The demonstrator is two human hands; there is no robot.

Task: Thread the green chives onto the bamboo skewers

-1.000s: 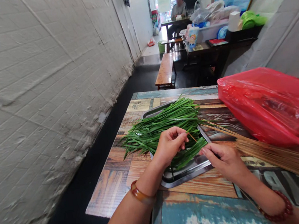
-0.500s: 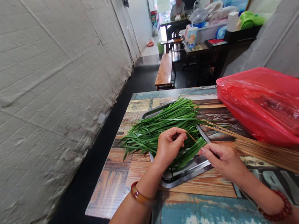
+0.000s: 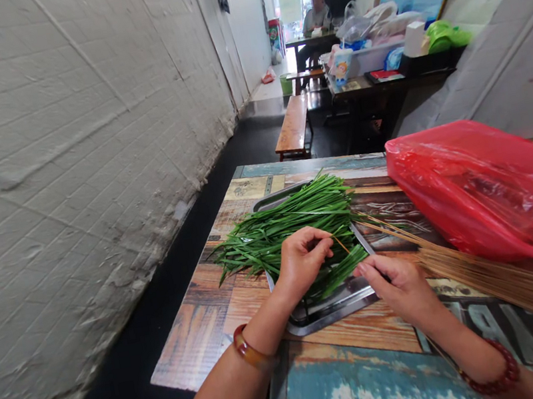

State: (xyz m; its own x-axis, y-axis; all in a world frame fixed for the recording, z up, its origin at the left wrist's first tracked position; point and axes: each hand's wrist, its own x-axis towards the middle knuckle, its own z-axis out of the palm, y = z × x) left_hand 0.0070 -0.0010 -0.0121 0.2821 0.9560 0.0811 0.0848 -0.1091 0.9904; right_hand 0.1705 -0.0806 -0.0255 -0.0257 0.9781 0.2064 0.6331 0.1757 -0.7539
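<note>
Over a metal tray [image 3: 316,324], my left hand [image 3: 305,257] has its fingers closed in a pinch at the tip of a thin bamboo skewer [image 3: 341,243]. The skewer slants down to a small bunch of garlic chives [image 3: 341,273]. At the right end of that bunch, my right hand [image 3: 395,283] is closed on the chives; its palm side is hidden. A thin stick shows below the right wrist, perhaps the same skewer. Behind my left hand, a large heap of garlic chives [image 3: 294,214] lies across the tray, leaf ends hanging over its left side.
Many loose bamboo skewers [image 3: 507,283] lie on the patterned table [image 3: 205,324] at the right, beside a red plastic bag [image 3: 488,191]. Beyond stand a wooden bench [image 3: 293,124] and a loaded side table [image 3: 360,85]. A person [image 3: 317,16] sits far back. A wall [image 3: 87,153] runs along the left.
Almost nothing differs. Both hands keep their places and their grip, and the skewer and chives stay where they were.
</note>
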